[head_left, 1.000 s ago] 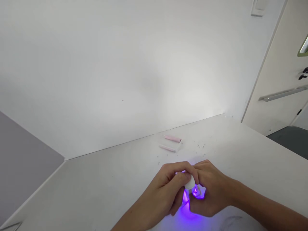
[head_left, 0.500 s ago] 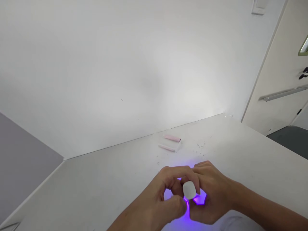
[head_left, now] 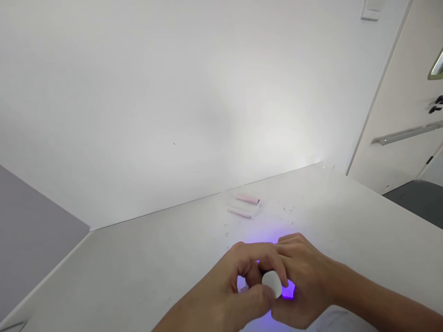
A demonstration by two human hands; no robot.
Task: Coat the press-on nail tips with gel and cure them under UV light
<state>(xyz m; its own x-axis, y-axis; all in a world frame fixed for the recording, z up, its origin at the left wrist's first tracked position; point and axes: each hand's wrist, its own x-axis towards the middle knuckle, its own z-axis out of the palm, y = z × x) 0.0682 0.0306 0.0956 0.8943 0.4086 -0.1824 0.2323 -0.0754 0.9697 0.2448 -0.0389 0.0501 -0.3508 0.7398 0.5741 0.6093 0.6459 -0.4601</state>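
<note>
My left hand [head_left: 238, 286] holds a small white rounded device [head_left: 272, 283] between its thumb and index finger. Violet light shines from beneath the device onto the table and through the gaps between the fingers. Pressed against it from the right is my right hand [head_left: 304, 276], its fingers curled under the device; what they grip is hidden. Beyond the hands lie a pink tube-like piece [head_left: 247, 198] and a thin pale pink stick [head_left: 238, 213], beside some clear plastic.
Small crumbs [head_left: 289, 210] lie on the white table [head_left: 155, 258] right of the pink pieces. A white wall [head_left: 155, 101] rises behind the table. At the right stands a door [head_left: 398, 115] with a metal bar.
The white device has moved slightly down and tilted, and my left thumb now overlaps its lower edge. Less violet light shows between the hands.
</note>
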